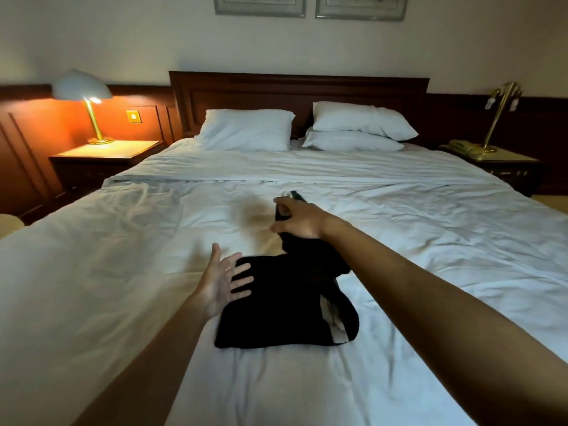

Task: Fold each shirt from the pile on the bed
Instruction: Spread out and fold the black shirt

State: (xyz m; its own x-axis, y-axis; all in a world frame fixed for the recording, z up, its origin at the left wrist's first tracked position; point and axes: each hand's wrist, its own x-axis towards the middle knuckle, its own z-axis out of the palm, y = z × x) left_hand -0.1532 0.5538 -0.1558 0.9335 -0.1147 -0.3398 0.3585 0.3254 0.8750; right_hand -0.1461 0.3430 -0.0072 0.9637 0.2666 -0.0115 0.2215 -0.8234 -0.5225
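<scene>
Logging one black fabric shirt [276,309], lying in a dark heap on the white-sheeted bed [123,272], about mid-mattress and nearer me than the pillows. Item, my right hand [296,221]: arm reaching far forward, fingers curled and pinching an upper end of the shirt, held above the sheet. I judge this draws the cloth out long so it can be laid flat for folding. Item, my left hand [219,279]: palm open, fingers spread, tips at the shirt's left edge, seemingly to pin the bulk while the far end is pulled. Whether the heap holds one shirt or several, I cannot tell; a pale strip shows at its right side.
</scene>
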